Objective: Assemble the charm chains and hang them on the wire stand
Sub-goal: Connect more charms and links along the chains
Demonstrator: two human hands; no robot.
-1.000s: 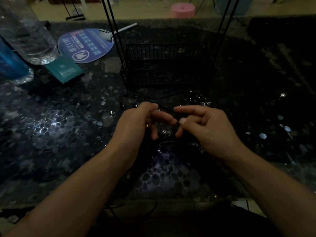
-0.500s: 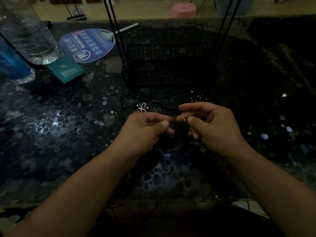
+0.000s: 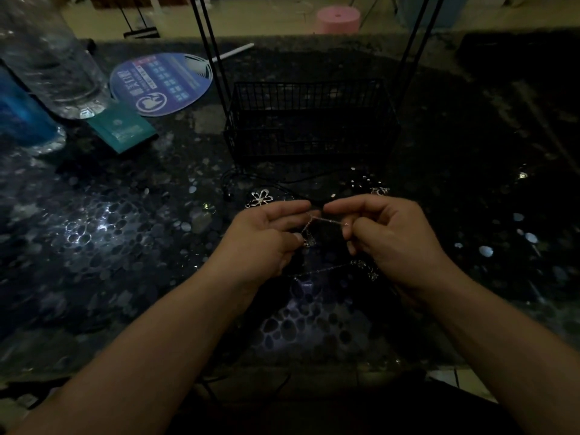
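**Silver chain held taut, stand not yet hung with anything**

Silver links catch what little light there is: a thin chain [image 3: 326,221] runs between the two hands above the dark speckled desk [image 3: 125,246]. The left hand [image 3: 266,237] pinches one end, with a short length and a small charm dangling beside its fingertips. The right hand [image 3: 389,237] pinches the other end between thumb and forefinger, its other fingers curled.

My reading is that the work is in the assembly stage. A flower charm [image 3: 260,197] lies loose on the desk just beyond the left hand, a smaller charm [image 3: 379,191] sits beyond the right, and another chain with charms [image 3: 364,268] lies under the right wrist. A black cord [image 3: 282,180] lies in front of the wire stand [image 3: 310,120]. No chain can be seen on the stand's basket or on the visible part of its uprights, so all the hanging seems left to do.

Much is hard to make out. The scene is very dim, the stand's top is cut off by the frame, and whether a clasp or ring is being joined between the fingertips is too small to tell.
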